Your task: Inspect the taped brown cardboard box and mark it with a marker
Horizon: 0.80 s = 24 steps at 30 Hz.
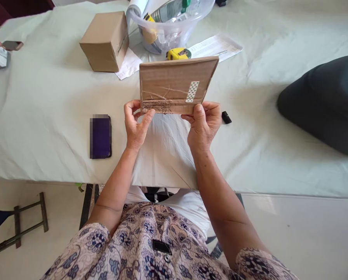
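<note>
Between my two hands a flat brown cardboard panel is held up at a tilt above the table. Scribbled dark lines run along its lower left, and a white dotted strip is stuck on its right side. My left hand grips the lower left corner, thumb in front and fingers partly hidden behind. At the lower right edge my right hand pinches the panel, its thumb pressed on the face. A small black piece lies just right of my right hand.
A closed cardboard box stands back left, beside a clear plastic basin holding bottles and other items. A yellow tape measure sits behind the panel, near printed paper. A phone lies left; a large dark object fills the right.
</note>
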Motion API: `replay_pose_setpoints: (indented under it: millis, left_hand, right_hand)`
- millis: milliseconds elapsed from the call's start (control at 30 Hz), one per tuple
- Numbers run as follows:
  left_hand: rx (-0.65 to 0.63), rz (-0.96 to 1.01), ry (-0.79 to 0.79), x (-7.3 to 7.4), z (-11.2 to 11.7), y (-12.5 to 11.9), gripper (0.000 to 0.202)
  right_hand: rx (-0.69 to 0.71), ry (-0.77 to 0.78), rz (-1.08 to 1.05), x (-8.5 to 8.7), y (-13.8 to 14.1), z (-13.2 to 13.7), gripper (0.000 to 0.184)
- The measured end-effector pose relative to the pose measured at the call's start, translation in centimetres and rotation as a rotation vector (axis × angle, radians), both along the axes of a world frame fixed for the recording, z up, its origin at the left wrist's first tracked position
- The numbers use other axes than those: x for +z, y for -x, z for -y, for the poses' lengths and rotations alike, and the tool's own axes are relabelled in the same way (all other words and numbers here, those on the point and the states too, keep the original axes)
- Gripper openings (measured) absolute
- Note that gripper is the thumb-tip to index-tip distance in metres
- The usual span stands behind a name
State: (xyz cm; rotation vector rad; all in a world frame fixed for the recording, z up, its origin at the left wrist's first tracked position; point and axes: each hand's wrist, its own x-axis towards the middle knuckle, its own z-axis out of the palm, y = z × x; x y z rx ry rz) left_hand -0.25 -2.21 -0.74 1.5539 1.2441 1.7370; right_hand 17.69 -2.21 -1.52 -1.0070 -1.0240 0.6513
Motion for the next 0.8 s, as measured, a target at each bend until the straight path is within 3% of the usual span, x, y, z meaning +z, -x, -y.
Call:
replay_pose_setpoints:
  millis: [133,300,600,800]
  left_hand:
    - [0.049,0.008,-0.032,-0.4,-0.4,0.0,0.061]
    - [0.064,-0.045,-0.058,-0.7,-0.7,0.3,0.056]
    - [0.112,-0.059,-0.021,-0.3,0.1,0.1,0.050]
    - [0.152,-0.103,-0.003,-0.8,-0.3,0.7,0.045]
  right_hand:
    - [0.009,-0.027,-0.041,0.4,0.9,0.7,0.036]
    - [-0.011,-0.075,0.006,-0.5,1.4,0.8,0.032]
    - [-0.025,-0.125,0.134,-0.9,1.4,0.9,0.029]
    - [-0.011,-0.065,0.112,-1.1,1.6,1.1,0.030]
